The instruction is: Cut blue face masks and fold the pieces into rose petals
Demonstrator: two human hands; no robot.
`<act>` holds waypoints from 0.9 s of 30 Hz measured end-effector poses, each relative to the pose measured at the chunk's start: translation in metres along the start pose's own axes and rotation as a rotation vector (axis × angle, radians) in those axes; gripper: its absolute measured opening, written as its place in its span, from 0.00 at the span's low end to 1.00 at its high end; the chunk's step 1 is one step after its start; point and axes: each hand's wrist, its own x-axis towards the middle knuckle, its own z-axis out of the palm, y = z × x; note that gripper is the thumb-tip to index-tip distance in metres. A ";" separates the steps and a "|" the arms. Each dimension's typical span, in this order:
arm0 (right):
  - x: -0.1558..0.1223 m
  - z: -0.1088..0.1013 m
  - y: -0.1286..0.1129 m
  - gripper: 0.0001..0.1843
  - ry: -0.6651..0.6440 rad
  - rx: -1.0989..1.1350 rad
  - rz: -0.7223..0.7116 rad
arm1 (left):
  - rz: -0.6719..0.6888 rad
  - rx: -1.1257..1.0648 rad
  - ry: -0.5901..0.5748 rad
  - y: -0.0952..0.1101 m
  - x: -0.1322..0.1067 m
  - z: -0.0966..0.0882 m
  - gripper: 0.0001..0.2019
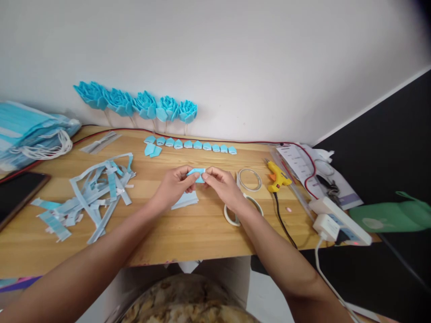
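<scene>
Smooth, satin wood-grain surface (188,233). Matt blue non-woven cloth in folded piece (196,172). Right of folded piece, yellow plastic glue gun (278,177).

Table (188,233) carries yellow glue gun (278,177), tape ring (249,179), strip scraps (94,193) (left side); blue flowers (134,103) lean against wall (235,54).

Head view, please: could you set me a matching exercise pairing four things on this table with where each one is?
Things
1. glue gun
2. stack of face masks
3. folded blue piece
4. blue flowers

Places
A. leaning on the wall at the back of the table
B. pinched between the left hand and the right hand
C. at the table's far left end
D. just right of the tape rolls

Pairs: 1-D, 2-C, 3-B, 4-A
</scene>
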 end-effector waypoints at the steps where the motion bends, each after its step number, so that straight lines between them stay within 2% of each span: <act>1: 0.000 0.000 0.000 0.15 0.007 -0.007 -0.003 | -0.004 0.005 -0.004 0.001 0.000 0.000 0.14; 7: 0.000 0.000 -0.001 0.16 0.025 -0.032 -0.025 | 0.004 0.015 -0.036 0.004 -0.001 0.000 0.17; 12: 0.001 0.001 -0.004 0.16 0.016 -0.080 -0.050 | -0.034 0.084 -0.007 0.005 -0.001 -0.001 0.14; 22: -0.001 -0.002 -0.004 0.16 0.013 -0.160 -0.123 | 0.058 0.151 0.037 0.002 0.000 -0.001 0.12; 24: 0.002 -0.007 -0.005 0.13 0.050 -0.177 -0.146 | 0.072 0.140 0.051 0.001 0.000 -0.002 0.12; 27: 0.001 -0.024 -0.018 0.10 0.198 -0.163 -0.175 | 0.078 0.138 0.051 0.001 0.000 -0.004 0.11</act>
